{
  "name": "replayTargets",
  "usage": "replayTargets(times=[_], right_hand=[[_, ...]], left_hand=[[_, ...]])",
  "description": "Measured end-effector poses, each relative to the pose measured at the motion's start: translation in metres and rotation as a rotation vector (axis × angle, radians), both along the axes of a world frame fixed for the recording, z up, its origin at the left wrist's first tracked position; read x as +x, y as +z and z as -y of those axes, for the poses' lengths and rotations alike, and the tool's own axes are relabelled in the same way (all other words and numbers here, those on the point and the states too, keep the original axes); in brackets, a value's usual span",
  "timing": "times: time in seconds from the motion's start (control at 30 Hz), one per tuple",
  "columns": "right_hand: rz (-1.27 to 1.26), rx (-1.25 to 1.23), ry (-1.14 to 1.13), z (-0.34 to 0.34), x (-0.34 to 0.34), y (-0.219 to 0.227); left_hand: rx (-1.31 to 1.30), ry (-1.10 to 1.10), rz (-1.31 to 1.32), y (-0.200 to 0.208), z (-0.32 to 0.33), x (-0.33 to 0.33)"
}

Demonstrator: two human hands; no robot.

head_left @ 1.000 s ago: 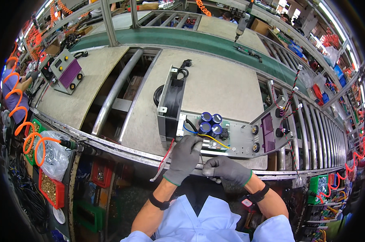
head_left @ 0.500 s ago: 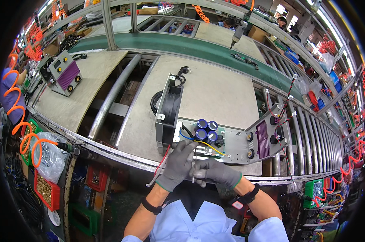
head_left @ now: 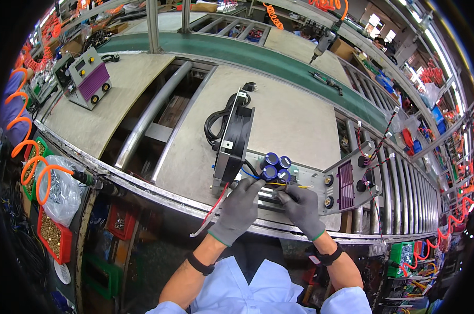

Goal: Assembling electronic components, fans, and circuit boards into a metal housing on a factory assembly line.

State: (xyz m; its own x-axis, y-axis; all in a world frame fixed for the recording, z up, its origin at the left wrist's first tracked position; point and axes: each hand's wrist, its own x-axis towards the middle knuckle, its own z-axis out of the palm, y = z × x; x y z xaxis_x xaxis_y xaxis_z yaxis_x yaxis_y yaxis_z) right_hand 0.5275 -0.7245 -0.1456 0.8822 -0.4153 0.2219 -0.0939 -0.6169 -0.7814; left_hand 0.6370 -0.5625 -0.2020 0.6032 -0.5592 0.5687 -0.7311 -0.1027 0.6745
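An open power unit chassis point(head_left: 328, 178) lies before me, with a black fan point(head_left: 243, 133) upright at its left and several blue capacitors point(head_left: 270, 172) in the middle. My gloved left hand point(head_left: 238, 209) is closed, its fingertips at the blue and yellow wires point(head_left: 299, 186) below the capacitors. Just to the right, my gloved right hand point(head_left: 303, 210) is closed with thumb and fingers together under the yellow wire; what it pinches is hidden. A red and white wire pair point(head_left: 212, 212) hangs over the front edge beside my left hand. The purple-grilled end panel point(head_left: 346, 183) stands at right.
A coiled black power cord point(head_left: 216, 123) lies behind the fan. Another purple-sided unit point(head_left: 85, 81) stands on the left board. Metal rollers point(head_left: 155, 118) flank the boards. Red bins point(head_left: 53, 235) of small parts sit at left. A power screwdriver point(head_left: 325, 44) hangs over the green belt point(head_left: 195, 52).
My hands, earlier close together over the front edge with a thin strip between them, have moved apart. The right hand is now up at the wires. The fan side of the chassis appears turned slightly.
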Motion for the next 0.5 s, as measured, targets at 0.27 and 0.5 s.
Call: replayTargets(times=[0.27,0.5], right_hand=[[0.036,-0.02,-0.079,-0.001,-0.004,-0.014],[0.054,-0.05,-0.102,-0.006,-0.004,-0.017]], left_hand=[[0.005,0.009,-0.014,0.0,-0.001,-0.002],[0.029,-0.004,-0.029,0.002,-0.002,-0.001]])
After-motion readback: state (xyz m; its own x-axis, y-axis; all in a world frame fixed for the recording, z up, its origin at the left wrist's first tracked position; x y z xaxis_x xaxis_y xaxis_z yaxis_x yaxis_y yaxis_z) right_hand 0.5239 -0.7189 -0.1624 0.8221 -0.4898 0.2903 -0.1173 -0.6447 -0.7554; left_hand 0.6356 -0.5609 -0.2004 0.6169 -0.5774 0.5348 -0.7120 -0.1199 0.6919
